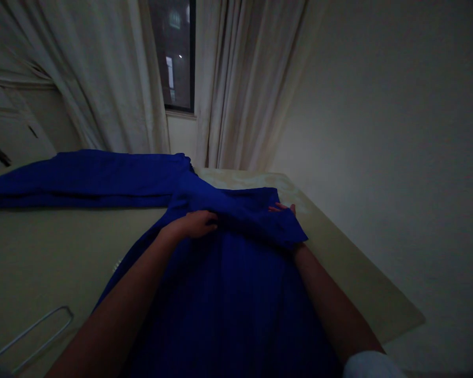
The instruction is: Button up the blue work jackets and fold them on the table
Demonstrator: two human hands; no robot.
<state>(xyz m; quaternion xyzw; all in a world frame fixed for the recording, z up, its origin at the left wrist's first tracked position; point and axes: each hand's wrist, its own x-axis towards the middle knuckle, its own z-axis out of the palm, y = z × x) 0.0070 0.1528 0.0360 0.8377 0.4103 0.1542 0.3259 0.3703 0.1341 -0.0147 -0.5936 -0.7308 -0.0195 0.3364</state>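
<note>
A large blue garment [220, 283] lies spread over a pale bed [43, 252], one long sleeve stretched off to the left [82, 178]. My left hand [195, 223] presses down on the cloth near the shoulder, fingers curled onto the fabric. My right hand [284, 208] is mostly hidden under a folded flap of the same garment; only its fingertips show past the cloth's edge, and it seems to hold that flap.
A wire hanger [35, 333] lies on the bed at the lower left. Cream curtains [244, 84] frame a dark window [175, 52] beyond the bed. A plain wall [398, 157] runs close along the bed's right edge.
</note>
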